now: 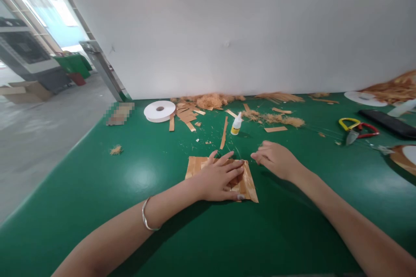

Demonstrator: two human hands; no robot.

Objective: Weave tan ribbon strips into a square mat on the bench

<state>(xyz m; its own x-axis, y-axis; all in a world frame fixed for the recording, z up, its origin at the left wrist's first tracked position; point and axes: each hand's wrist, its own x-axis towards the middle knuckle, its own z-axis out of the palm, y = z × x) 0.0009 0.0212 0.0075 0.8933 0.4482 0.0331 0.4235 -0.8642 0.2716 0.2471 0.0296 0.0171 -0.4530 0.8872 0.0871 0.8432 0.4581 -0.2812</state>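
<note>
My left hand (221,178) lies flat with its fingers spread on a tan panel of flat, shiny strips (251,184), covering its middle. Just right of that panel, above the green table, my right hand (276,159) is closed with thumb and fingertips together. Whatever it may hold is too fine to make out. Beyond the panel stands a small white bottle with a yellow label (236,124), upright and touched by neither hand. A loose tan strip (224,133) rests to the left of the bottle.
A white roll (160,111) sits at the back left, near cut strips (186,114) and frayed fibre (214,100). Scissors with yellow and red handles (357,130) and a black case (388,123) lie to the right. A white board (227,43) walls off the table's back.
</note>
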